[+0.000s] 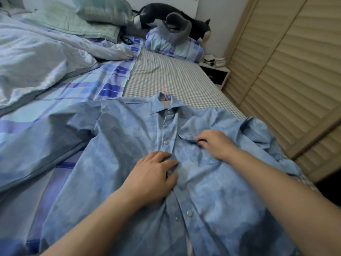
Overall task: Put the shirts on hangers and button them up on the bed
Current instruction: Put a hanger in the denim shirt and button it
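Observation:
A mottled blue button-up shirt (129, 133) lies face up across the bed, collar pointing away from me. A pink hanger (163, 93) sticks its hook out of the collar. The upper buttons look fastened; lower down the placket gapes and two buttons (189, 213) show. My left hand (155, 174) sits on the placket at mid-chest, fingers curled and pinching the fabric edge. My right hand (214, 143) rests on the chest pocket area, fingertips curled into a fold of cloth.
The bed (175, 78) has a checked sheet, a blue plaid cover (103, 84) and a crumpled pale duvet (36, 58) at left. Pillows and a black-and-white plush toy (166, 17) lie at the head. A slatted wardrobe door (287, 67) runs along the right, nightstand (215, 71) beside it.

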